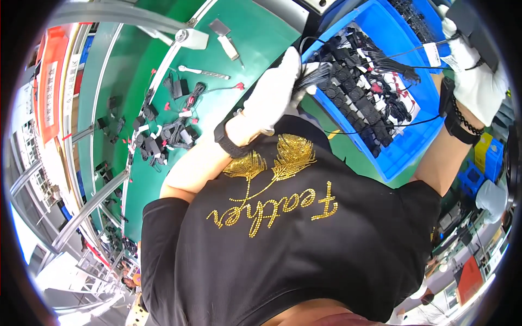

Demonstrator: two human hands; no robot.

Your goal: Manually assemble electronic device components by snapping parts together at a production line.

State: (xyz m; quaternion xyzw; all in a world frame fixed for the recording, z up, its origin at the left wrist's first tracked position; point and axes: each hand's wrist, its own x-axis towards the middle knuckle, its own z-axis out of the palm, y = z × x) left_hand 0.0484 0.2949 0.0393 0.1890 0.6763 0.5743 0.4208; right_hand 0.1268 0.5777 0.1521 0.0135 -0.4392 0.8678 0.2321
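Note:
My left hand (274, 89), in a white glove, is closed round a bundle of dark cables (314, 77) beside the near-left rim of a blue bin (383, 169). My right hand (478, 87), gloved too, is raised at the far right and grips a black box-shaped adapter (477, 27). From the adapter a thin black cord with white label tags (433, 55) runs left over the bin. Inside the bin lie black adapters (356, 98) in rows, with coiled black cables (394, 68) and small red and white plugs. The fingertips of my right hand are partly hidden by the adapter.
Left of me a green workbench (255, 32) carries loose adapters and cables (176, 130), a white-handled brush-like tool (228, 48) and a thin white rod (204, 72). Metal frame bars (163, 62) border the bench. Blue and yellow containers (486, 152) stand at the right.

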